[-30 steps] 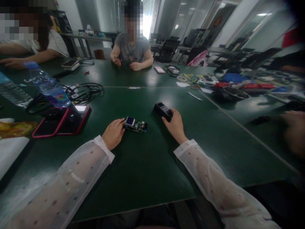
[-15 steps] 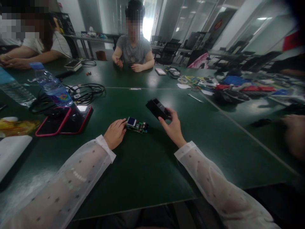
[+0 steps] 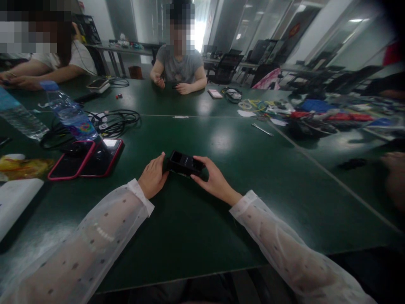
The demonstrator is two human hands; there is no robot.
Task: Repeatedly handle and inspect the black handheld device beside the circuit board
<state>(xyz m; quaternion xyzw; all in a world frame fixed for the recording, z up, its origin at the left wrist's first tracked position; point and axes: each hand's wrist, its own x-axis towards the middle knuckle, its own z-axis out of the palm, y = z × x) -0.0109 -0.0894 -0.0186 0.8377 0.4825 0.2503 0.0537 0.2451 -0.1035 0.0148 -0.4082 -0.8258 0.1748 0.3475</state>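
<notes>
In the middle of the head view, a black plastic case cover (image 3: 185,162) sits over a circuit board (image 3: 181,173), of which only a thin edge shows below the cover. My right hand (image 3: 211,175) grips the cover by its right end, thumb at the near side and fingers at the far side. At the left end of the cover, my left hand (image 3: 152,175) rests on its side with fingers stretched and thumb apart. Whether its fingertips touch the board or the cover is hard to see.
Two phones in red cases (image 3: 104,158), a water bottle (image 3: 71,112) and coiled black cables (image 3: 123,120) lie to the left. Toward the right are a wrench (image 3: 262,129) and a heap of wires (image 3: 253,105). A person (image 3: 179,63) sits opposite.
My right hand has brought the black case cover left and down onto the circuit board, hiding its screen. My left hand's fingers have loosened from the board's left end.
</notes>
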